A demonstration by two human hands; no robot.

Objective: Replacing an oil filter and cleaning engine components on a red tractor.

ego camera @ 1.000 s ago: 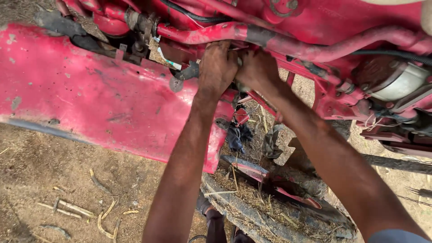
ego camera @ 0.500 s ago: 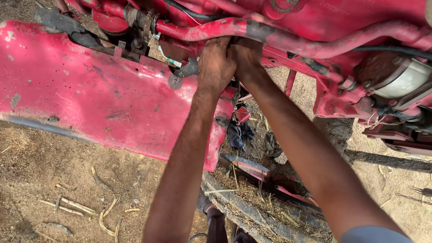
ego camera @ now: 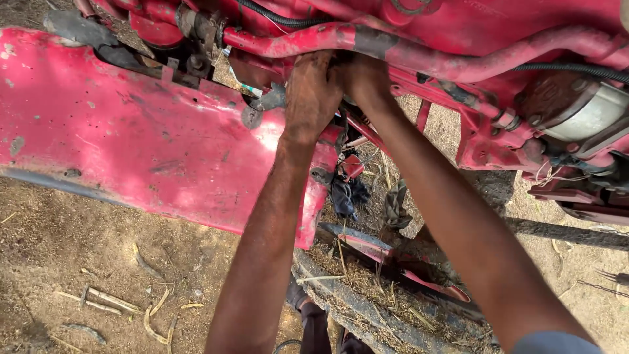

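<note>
Both my hands reach in under a red pipe of a red machine. My left hand rests with its back up, fingers curled under the pipe next to a small grey metal bracket. My right hand sits right beside it, its fingers tucked behind the pipe and hidden. What either hand grips is out of sight. Below the hands hang a red clip and dark wires.
A wide worn red panel spreads to the left. A grey cylinder part and black hose sit at right. Below lie a dirty tyre, dry straw and bare soil.
The view has shifted a little and both hands have pushed slightly further up under the red pipe. They stay side by side at the same spot.
</note>
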